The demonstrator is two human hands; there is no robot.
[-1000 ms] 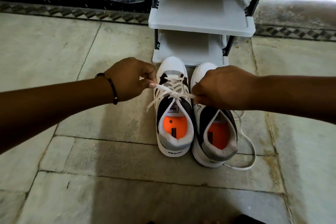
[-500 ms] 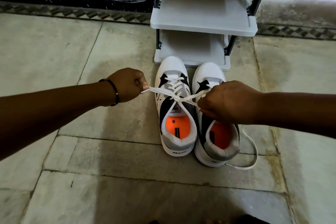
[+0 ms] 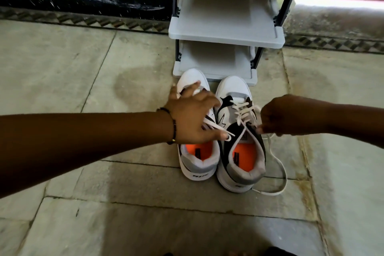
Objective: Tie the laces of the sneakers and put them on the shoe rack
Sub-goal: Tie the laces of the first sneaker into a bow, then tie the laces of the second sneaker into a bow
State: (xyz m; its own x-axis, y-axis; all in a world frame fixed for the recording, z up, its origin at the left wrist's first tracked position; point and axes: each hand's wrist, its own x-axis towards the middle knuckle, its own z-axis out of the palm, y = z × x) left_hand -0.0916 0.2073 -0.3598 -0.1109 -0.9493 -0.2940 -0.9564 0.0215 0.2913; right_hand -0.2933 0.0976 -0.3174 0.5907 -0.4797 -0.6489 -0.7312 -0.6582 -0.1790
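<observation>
My left hand (image 3: 192, 117) lies spread over the laces of the left sneaker (image 3: 198, 151), fingers apart and loose, the thumb resting against a white lace end; it grips nothing that I can see. My right hand (image 3: 291, 116) is curled narrow, fingertips pinching a lace (image 3: 277, 164) of the right sneaker (image 3: 242, 151) beside its tongue. That lace trails loose in a long loop over the floor (image 3: 83, 203) past the heel. Both sneakers stand side by side on the floor, toes just before the lowest shelf of the grey shoe rack (image 3: 226, 33).
</observation>
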